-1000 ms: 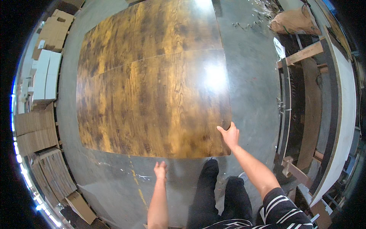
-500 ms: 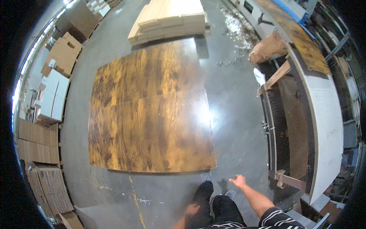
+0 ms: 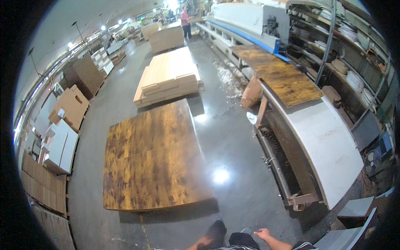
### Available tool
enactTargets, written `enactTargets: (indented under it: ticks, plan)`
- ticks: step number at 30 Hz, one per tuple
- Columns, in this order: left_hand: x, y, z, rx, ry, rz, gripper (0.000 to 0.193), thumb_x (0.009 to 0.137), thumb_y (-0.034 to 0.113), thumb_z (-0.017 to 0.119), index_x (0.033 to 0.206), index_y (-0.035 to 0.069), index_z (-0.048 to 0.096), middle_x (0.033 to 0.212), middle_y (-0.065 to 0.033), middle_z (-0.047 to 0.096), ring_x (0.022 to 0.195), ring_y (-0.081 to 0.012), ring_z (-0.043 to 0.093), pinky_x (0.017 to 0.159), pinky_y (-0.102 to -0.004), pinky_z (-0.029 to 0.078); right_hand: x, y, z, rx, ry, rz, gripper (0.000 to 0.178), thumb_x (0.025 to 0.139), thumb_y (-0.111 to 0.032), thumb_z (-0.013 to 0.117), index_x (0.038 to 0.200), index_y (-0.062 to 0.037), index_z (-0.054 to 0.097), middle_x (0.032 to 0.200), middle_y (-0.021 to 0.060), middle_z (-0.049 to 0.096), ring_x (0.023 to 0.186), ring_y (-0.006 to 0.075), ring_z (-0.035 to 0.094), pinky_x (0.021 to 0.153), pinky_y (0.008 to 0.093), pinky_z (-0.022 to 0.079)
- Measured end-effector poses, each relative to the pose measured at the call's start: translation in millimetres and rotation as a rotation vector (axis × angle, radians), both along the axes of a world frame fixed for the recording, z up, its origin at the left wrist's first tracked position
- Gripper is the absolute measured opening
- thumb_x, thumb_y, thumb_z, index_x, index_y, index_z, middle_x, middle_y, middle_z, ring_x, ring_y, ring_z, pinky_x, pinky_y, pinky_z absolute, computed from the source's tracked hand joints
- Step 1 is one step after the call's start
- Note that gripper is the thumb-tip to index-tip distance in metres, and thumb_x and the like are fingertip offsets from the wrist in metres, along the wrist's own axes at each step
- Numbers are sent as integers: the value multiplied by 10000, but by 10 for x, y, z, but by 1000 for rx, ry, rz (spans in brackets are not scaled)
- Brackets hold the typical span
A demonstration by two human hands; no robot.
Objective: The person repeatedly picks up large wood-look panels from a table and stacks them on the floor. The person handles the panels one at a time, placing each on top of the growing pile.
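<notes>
At the lower edge, my right hand (image 3: 262,234) hangs over the floor, loosely open with a finger or thumb pointing left, and nothing shows in it. My left hand (image 3: 203,241) is low beside my dark-trousered leg, blurred, so its fingers cannot be made out. Ahead lies a stack of large brown wood-grain panels (image 3: 156,162), with its near edge a little beyond my feet. Neither hand touches it. To the right, a long wood-grain panel (image 3: 283,77) rests on the machine's white table (image 3: 325,146).
A stack of pale boards (image 3: 168,77) stands behind the panels. Cartons and flat cardboard (image 3: 68,106) line the left side. Metal shelving (image 3: 333,54) and a fan (image 3: 372,161) are on the right. Far off, a person in a red top (image 3: 184,18) stands by the machine.
My view has tilted up and turned toward the right, bringing the far hall and machine into sight. My hands now sit lower in the picture. The panels have not visibly been moved.
</notes>
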State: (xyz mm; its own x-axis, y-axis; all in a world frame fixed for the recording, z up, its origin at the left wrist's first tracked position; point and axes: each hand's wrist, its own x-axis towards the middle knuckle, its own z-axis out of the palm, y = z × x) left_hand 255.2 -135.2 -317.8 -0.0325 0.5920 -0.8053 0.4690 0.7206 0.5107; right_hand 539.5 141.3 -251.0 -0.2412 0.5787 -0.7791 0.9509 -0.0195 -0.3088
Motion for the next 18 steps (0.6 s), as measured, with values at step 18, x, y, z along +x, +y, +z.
enactTargets:
  ticks: [18]
  plan:
    - [792,1274,1401,-33,250,-168,387,773,403,510,1085,194,605,1127,-131,574,1025,-299,550,858,-376,443,2557,-755,-1096,121,66,-318,441,742,-474,598,923,-78,672,906,129,656,896,241,619,785,355,473]
